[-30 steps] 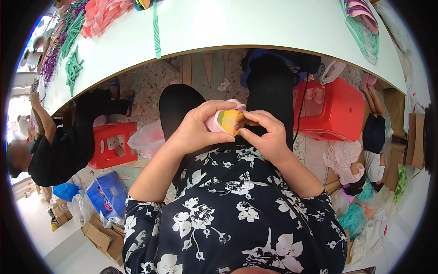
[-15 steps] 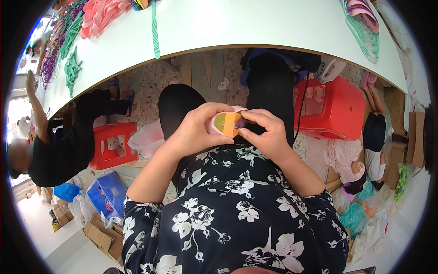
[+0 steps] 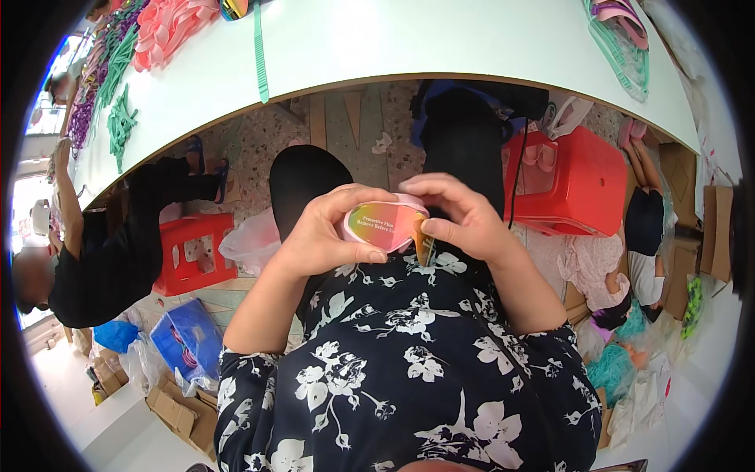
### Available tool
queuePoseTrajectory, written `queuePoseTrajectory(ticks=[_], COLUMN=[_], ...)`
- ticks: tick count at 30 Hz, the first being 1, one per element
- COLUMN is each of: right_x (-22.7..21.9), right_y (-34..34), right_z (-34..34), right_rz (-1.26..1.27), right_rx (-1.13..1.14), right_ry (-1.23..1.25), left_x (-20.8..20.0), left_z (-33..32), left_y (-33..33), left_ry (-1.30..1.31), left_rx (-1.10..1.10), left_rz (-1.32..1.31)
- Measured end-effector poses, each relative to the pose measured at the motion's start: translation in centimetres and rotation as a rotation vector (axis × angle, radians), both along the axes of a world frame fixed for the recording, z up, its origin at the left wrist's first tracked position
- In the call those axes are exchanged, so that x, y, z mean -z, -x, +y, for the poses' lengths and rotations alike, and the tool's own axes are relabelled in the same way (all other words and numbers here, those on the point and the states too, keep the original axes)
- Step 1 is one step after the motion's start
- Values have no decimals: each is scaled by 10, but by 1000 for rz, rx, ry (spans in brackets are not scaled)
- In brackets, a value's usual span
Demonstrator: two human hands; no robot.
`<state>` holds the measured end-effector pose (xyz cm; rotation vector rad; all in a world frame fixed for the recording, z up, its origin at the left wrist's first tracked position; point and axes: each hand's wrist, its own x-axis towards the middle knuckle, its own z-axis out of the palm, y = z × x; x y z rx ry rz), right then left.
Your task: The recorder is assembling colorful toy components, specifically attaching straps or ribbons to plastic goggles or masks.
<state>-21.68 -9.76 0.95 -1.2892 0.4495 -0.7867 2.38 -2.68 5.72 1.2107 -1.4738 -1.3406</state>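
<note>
In front of my lap I hold a pair of pink-framed goggles [image 3: 377, 226] with a shiny green-to-orange-red mirrored lens that bears small printing. My left hand [image 3: 324, 234] grips the left end of the frame, thumb along the lower edge and fingers over the top. At the right end, my right hand [image 3: 464, 216] has its thumb against a tilted orange-gold lens part, with its fingers behind the frame. The fingertips of the right hand are partly hidden and slightly blurred.
Ahead is a white table [image 3: 362, 47] with coral straps [image 3: 173, 31], green straps [image 3: 120, 130] and teal-strapped goggles [image 3: 617, 51]. Red stools [image 3: 586, 181] stand either side. Another person [image 3: 110, 236] sits at left. A blue crate [image 3: 187, 338] and cardboard boxes [image 3: 181, 413] lie on the left.
The goggles have turned and shifted slightly left, showing more of the printed mirrored lens. My right fingers have lifted over the top, and the orange-gold part now stands tilted at the right end.
</note>
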Motion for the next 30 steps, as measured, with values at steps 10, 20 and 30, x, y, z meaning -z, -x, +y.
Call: queuePoseTrajectory(ticks=[10, 20, 30], right_x=[17, 19, -21], right_y=[0, -1, -3], right_z=[0, 7, 18], right_rz=[-167, 9, 249], right_rx=[-158, 58, 132], right_ry=[-542, -74, 621], left_x=[-2, 4, 6], left_z=[1, 5, 12], left_y=[3, 5, -3], left_ry=[-76, -209, -170], left_rx=[-11, -56, -108], left_rz=[67, 293, 213])
